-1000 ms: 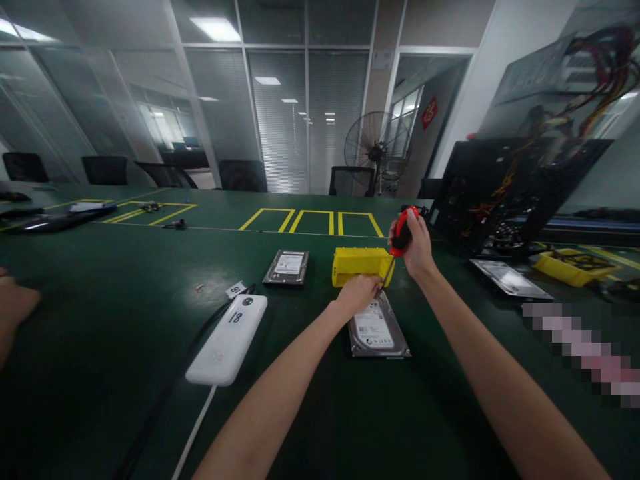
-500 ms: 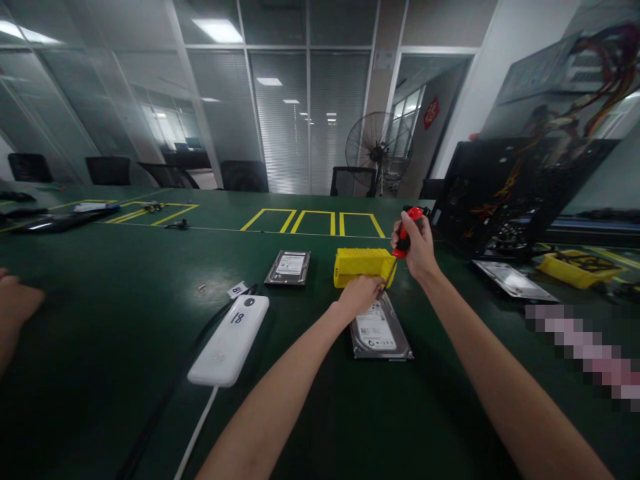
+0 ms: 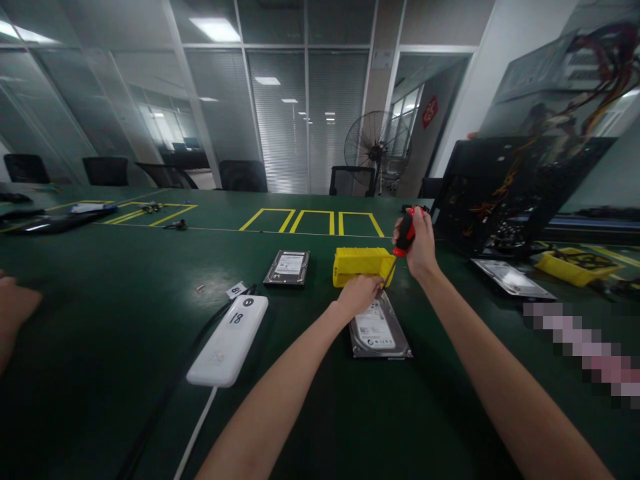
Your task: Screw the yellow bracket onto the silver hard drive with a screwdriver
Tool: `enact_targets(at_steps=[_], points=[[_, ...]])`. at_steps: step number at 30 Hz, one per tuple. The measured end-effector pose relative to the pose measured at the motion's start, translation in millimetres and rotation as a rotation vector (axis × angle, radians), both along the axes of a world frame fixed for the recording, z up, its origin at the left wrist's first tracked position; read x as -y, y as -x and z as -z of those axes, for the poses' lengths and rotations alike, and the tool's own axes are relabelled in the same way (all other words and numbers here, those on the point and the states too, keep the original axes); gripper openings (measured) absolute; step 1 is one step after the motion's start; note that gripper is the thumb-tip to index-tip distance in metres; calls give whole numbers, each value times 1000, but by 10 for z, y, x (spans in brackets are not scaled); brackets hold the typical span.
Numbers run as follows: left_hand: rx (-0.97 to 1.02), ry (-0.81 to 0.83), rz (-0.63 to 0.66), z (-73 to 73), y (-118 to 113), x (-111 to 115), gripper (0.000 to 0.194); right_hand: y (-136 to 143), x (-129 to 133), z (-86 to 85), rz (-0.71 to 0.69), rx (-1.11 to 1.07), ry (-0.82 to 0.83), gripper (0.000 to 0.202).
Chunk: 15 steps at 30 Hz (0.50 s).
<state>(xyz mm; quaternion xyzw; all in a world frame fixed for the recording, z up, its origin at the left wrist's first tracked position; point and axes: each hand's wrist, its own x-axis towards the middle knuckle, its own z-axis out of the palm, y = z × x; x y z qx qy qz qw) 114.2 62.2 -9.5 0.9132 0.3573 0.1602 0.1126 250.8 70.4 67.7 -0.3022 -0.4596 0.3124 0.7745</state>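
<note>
A silver hard drive (image 3: pixel 379 330) with a white label lies on the green table in front of me. My right hand (image 3: pixel 421 243) is wrapped round the red-and-black handle of a screwdriver (image 3: pixel 405 235). Its shaft slants down and left to the drive's far end. At that end my left hand (image 3: pixel 361 295) is closed, fingertips together beside the screwdriver's tip. What those fingertips pinch, and the tip itself, are hidden. Just behind them a yellow bin (image 3: pixel 363 260) rests on its side, its opening towards me.
Another hard drive (image 3: pixel 289 267) lies to the left. Nearer is a white power bank (image 3: pixel 230 340) with cables. An opened computer case (image 3: pixel 515 193) stands at right, beside a silver drive (image 3: pixel 513 279) and a yellow tray (image 3: pixel 580 267) of parts. Another person's hand (image 3: pixel 17 301) shows at the left edge.
Both hands and the screwdriver hold almost the same position over the drive. The whole view has shifted very slightly.
</note>
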Motion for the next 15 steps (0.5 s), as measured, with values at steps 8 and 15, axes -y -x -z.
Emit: enact_targets(at_steps=[8,15], points=[[1,-45,-6,43,-15,-23,33,-14,7,-16,33,17,-24,35],[21,-63,13,60,-8,-37,34,2,9,-23,45,24,-23,38]])
